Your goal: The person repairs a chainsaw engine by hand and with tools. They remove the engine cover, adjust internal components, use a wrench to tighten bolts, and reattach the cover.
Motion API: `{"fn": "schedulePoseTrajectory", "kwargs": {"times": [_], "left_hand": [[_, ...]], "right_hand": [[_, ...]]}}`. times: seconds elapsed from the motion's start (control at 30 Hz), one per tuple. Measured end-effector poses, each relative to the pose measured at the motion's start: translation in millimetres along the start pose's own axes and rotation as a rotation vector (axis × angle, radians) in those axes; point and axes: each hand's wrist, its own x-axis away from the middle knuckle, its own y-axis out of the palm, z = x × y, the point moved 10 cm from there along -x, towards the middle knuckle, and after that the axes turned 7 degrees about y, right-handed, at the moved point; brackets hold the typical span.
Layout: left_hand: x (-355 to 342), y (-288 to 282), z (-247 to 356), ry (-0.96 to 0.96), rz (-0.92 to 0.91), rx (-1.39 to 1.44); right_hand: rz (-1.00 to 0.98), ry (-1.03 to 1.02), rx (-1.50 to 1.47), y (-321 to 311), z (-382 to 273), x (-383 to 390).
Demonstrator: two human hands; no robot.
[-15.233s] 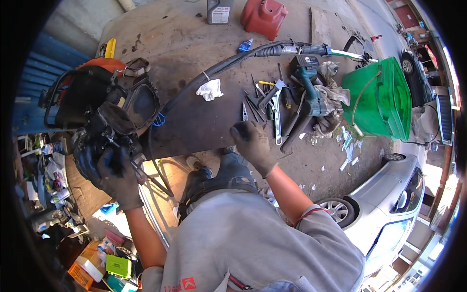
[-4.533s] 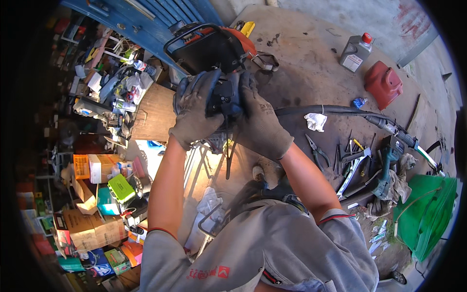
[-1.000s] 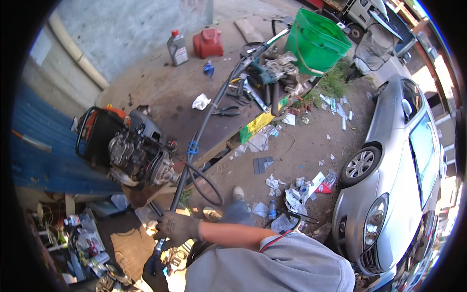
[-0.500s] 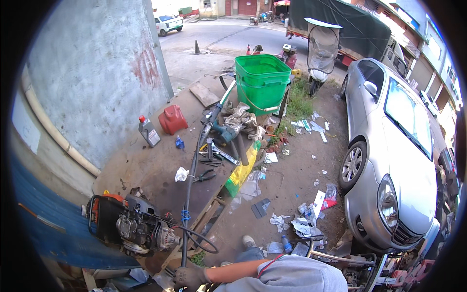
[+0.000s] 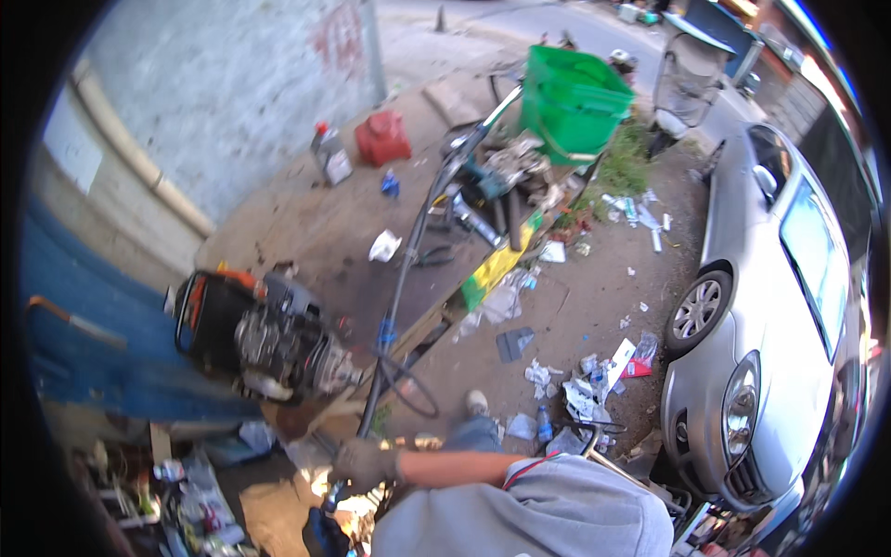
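My right hand (image 5: 367,464), in a dark work glove, closes around the lower end of a long black tool shaft (image 5: 401,288). The shaft slants up and away across the table (image 5: 306,218), its far end lying near a green bucket (image 5: 568,125). Blue ties and a looped black cable (image 5: 422,401) hang on its lower part. Left of the shaft, a small engine (image 5: 278,334) with a black and orange frame sits at the table's near end. Dark pliers (image 5: 433,255) and a wrench (image 5: 478,221) lie right of the shaft. My left hand cannot be made out.
A red container (image 5: 382,137), a grey bottle (image 5: 331,160) and a white crumpled tissue (image 5: 384,246) are on the table. Rags (image 5: 520,162) lie beside the bucket. Paper litter (image 5: 587,395) covers the ground at right, next to a silver car (image 5: 789,371). A grey wall (image 5: 232,102) rises at left.
The view has tilted down and turned, so the scene sits further right and higher. My right hand stays closed on the shaft. More clutter shows below at left.
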Motion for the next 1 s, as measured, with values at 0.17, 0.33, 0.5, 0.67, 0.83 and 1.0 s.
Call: {"fn": "schedulePoseTrajectory", "kwargs": {"times": [0.17,0.33,0.5,0.67,0.83,1.0], "left_hand": [[20.4,96.0,64.9,0.196,0.374,-1.242],[-2.1,226.7,158.8,0.935,0.218,-1.617],[-85.4,421.2,112.8,1.362,-0.116,-2.565],[-165.4,413.6,120.5,1.137,0.070,-2.876],[-164.6,404.4,134.7,1.262,-0.026,-2.762],[-159.6,400.9,134.1,1.282,-0.082,-2.774]], "right_hand": [[-0.070,0.175,0.001,-28.5,-14.7,6.0],[-0.111,0.192,0.032,-36.4,-33.5,7.1],[-0.123,0.299,0.100,-43.3,-33.3,17.0],[-0.140,0.404,0.133,-40.0,-30.8,33.7],[0.007,0.458,0.156,-46.5,-21.5,47.1],[0.081,0.459,0.193,-58.0,-28.1,48.6]]}}
